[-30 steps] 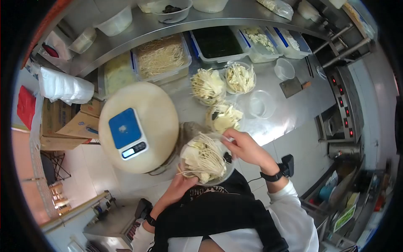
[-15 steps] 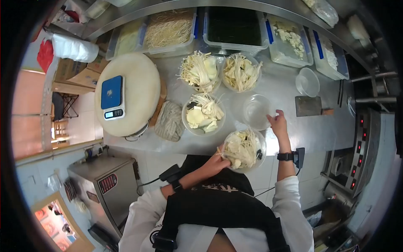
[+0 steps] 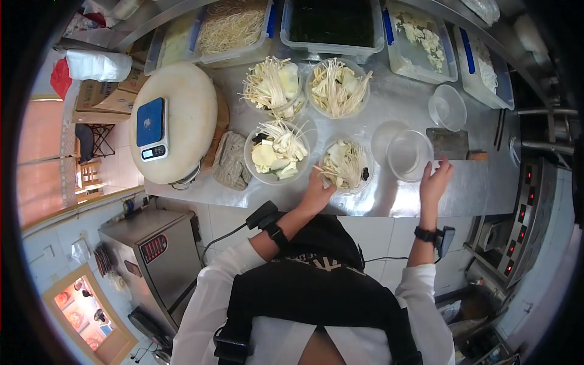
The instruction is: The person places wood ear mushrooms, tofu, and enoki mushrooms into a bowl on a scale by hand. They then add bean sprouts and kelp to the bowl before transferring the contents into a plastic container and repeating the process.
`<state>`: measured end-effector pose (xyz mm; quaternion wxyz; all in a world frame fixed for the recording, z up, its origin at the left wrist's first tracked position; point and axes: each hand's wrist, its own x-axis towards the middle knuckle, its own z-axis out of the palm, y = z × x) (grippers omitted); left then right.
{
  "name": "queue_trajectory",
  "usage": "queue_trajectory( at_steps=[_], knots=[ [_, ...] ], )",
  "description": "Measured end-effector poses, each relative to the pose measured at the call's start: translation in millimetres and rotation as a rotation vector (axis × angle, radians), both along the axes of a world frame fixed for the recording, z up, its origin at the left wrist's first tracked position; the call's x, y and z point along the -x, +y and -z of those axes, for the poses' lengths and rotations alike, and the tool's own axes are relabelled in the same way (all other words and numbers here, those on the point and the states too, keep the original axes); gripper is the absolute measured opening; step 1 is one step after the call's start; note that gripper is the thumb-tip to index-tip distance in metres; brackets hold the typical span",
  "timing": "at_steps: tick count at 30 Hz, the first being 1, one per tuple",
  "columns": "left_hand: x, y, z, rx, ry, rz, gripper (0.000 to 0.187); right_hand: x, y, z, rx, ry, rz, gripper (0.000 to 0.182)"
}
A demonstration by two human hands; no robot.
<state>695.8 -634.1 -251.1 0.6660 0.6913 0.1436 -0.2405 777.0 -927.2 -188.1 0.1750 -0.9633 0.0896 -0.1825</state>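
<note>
My left hand [image 3: 317, 191] curls round the near left rim of a see-through plastic bowl of enoki mushrooms and pale sliced vegetables [image 3: 344, 165], which rests on the steel table near its front edge. At the right rim of an empty see-through plastic bowl [image 3: 406, 157] is my right hand [image 3: 435, 182], its thumb and fingers on either side of the rim. To the left stands another filled bowl [image 3: 278, 153]. Farther back are two more, a left one [image 3: 274, 88] and a right one [image 3: 338, 88], all holding enoki and sliced vegetables.
A kitchen scale [image 3: 151, 129] lies on a round chopping board [image 3: 198, 109], beside a folded cloth [image 3: 231, 161]. A cleaver [image 3: 448, 143] and another see-through bowl [image 3: 447, 108] are at right. Food tubs, including one of dark green strips [image 3: 331, 24], line the back.
The filled bowl in my left hand has moved forward from the table's front edge onto the tabletop. My right hand and the empty bowl have shifted right, towards the cleaver. The view has shifted slightly.
</note>
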Motion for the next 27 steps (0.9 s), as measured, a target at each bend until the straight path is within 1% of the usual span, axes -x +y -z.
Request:
queue_trajectory(
  at_steps=[2,3,4,5,6,8,10,12,13,14,15,17,19,23,24,25,26,27],
  knots=[
    [7.0,-2.9,4.3,-0.290,-0.325,-0.091,0.082,12.1,37.3,-11.5,-0.298,0.006,-0.177,0.035],
    [5.5,-4.6,-10.7,-0.295,-0.326,-0.084,0.082,19.9,55.8,-7.1,-0.455,0.038,-0.343,0.034],
    [-0.4,-7.7,-40.5,-0.445,-0.407,0.008,0.080,24.5,81.0,-17.9,-0.516,0.092,-0.472,0.033],
    [-6.2,-11.0,-62.7,-0.594,-0.488,0.100,0.079,27.3,101.0,-25.1,-0.507,0.159,-0.514,0.033],
    [-10.8,-14.8,-72.5,-0.596,-0.490,0.103,0.079,30.1,114.9,-24.4,-0.565,0.296,-0.483,0.032],
    [-18.4,-20.8,-81.8,-0.774,-0.477,0.325,0.080,30.5,135.7,-23.0,-0.534,0.302,-0.503,0.032],
    [-19.6,-20.4,-71.7,-0.781,-0.522,0.346,0.081,28.0,141.7,-10.6,-0.497,0.312,-0.527,0.032],
    [-21.2,-19.2,-73.3,-0.790,-0.572,0.361,0.082,22.6,145.4,13.5,-0.490,0.356,-0.636,0.031],
    [-20.2,-15.7,-84.3,-0.755,-0.592,0.353,0.075,19.7,147.5,12.0,-0.491,0.353,-0.640,0.031],
    [-19.7,-10.6,-96.1,-0.723,-0.613,0.347,0.069,17.3,150.3,9.7,-0.520,0.404,-0.632,0.031],
    [-19.8,-2.7,-109.7,-0.730,-0.612,0.347,0.069,15.7,153.4,8.0,-0.550,0.456,-0.623,0.030],
    [-19.6,19.9,-133.6,-0.534,-0.685,0.312,0.053,10.6,162.0,17.5,-0.526,0.418,-0.632,0.029],
    [-13.7,47.1,-141.4,-0.639,-0.790,0.116,0.042,3.2,170.8,24.4,-0.498,0.373,-0.640,0.029],
    [-12.9,98.5,-140.6,-0.952,-0.731,-0.390,0.054,-5.2,185.2,26.3,-0.474,0.324,-0.658,0.030],
    [-10.5,114.5,-122.1,-0.955,-0.737,-0.394,0.054,-8.2,187.2,25.7,-0.474,0.319,-0.667,0.030],
    [-5.6,132.6,-90.3,-0.920,-0.657,-0.437,0.054,-10.5,188.8,27.0,-0.473,0.313,-0.667,0.030],
    [-4.0,143.7,-74.5,-0.881,-0.580,-0.480,0.054,-13.4,190.1,29.3,-0.472,0.319,-0.661,0.030],
    [-6.0,147.0,-78.2,-0.875,-0.591,-0.484,0.054,-17.1,190.3,28.8,-0.468,0.322,-0.656,0.031]
  ],
)
